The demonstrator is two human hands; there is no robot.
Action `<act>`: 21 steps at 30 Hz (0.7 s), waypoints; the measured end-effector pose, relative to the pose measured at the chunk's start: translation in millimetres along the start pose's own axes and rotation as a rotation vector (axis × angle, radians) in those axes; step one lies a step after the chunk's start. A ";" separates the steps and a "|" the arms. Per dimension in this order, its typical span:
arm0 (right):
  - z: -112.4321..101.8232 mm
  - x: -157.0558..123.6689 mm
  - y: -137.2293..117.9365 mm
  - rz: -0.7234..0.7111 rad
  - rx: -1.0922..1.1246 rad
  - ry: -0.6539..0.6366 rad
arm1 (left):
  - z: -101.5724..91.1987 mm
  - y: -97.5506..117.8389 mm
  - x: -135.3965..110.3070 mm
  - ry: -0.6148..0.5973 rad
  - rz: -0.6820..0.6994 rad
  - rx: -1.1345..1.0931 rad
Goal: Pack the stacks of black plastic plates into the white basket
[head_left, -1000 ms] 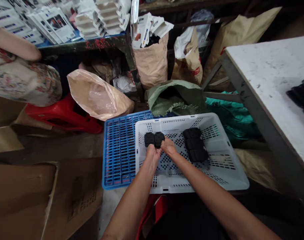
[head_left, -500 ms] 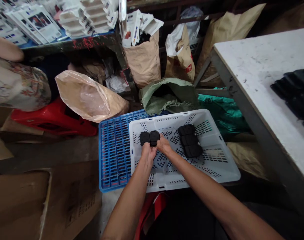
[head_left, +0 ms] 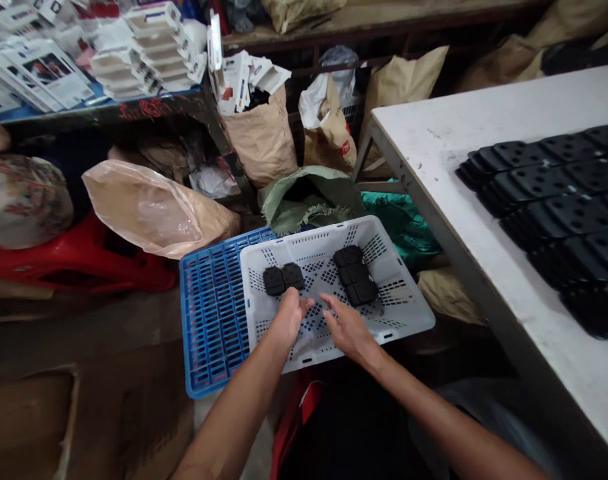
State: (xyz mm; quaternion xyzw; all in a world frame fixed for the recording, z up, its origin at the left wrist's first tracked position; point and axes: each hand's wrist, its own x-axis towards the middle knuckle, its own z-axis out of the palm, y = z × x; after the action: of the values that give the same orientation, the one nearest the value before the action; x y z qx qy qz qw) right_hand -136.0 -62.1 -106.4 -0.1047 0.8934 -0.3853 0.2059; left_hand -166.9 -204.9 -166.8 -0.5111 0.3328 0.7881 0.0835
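A white slotted crate [head_left: 409, 313] sits on a blue crate [head_left: 209, 320] in front of me. Inside it lie a pair of black moulded pieces [head_left: 283, 279] at the left and a short row of three more [head_left: 355, 284] at the right. My left hand [head_left: 290, 315] hovers just below the left pair, fingers loosely spread and empty. My right hand [head_left: 348, 327] is over the crate's middle, fingers stretched out, holding nothing.
A white table [head_left: 459, 173] at the right carries rows of black trays [head_left: 554, 207]. Brown paper sacks [head_left: 264, 140], a green sack [head_left: 309, 193], a pinkish bag [head_left: 154, 213] and a red stool [head_left: 79, 260] crowd the floor. Boxed goods [head_left: 149, 50] fill a shelf. Another person's clothing [head_left: 19, 200] shows far left.
Both hands let go of the left pair of black pieces and drew back toward me, opening. The view swung right, bringing more of the table and its trays into sight.
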 end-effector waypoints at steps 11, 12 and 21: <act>-35.3 -172.5 46.9 -0.034 0.250 0.516 | 60.7 -53.3 -113.1 -0.431 0.164 0.526; -33.3 -181.7 54.7 0.016 0.266 0.516 | 61.6 -59.7 -124.1 -0.483 0.252 0.571; -50.5 -225.3 44.8 0.003 0.290 0.600 | 58.9 -99.4 -186.9 -0.870 0.465 0.849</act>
State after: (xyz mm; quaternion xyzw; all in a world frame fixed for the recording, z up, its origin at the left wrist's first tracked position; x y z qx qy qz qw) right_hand 41.3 78.9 -43.2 0.0453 0.8503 -0.5216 -0.0532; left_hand -77.6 -54.0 -34.4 0.0174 0.6529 0.7206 0.2327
